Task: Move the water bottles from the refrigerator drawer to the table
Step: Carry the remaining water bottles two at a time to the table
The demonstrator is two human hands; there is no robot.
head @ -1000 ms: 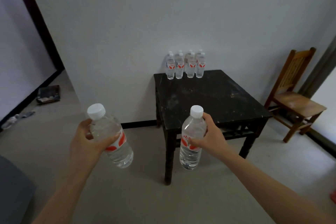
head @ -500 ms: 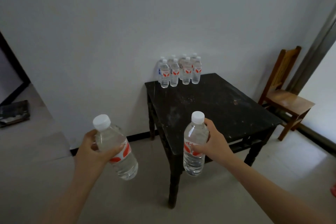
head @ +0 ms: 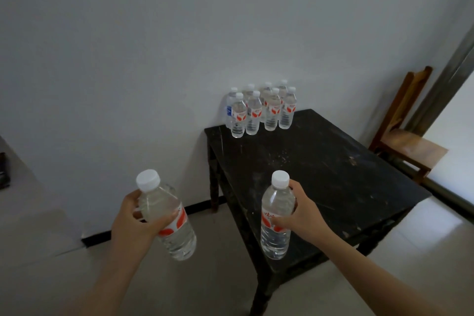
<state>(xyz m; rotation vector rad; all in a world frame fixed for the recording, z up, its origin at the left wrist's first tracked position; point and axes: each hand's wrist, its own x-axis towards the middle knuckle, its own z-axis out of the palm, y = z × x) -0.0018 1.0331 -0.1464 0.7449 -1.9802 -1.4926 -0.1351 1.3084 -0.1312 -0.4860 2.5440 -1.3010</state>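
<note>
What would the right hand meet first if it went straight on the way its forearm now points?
Probably nothing close: the right hand, gripping a clear plastic water bottle, points over the bare near-left corner of the black square table toward the white wall; depth is unclear.

Dim, grey picture. Daylight comes from the opening [head: 457, 126] right of the right hand [head: 304, 215], glaring on the floor [head: 441, 215]; edges bend.

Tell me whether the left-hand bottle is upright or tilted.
Tilted: the left hand grips the bottle with its cap leaning left of its base.
</note>
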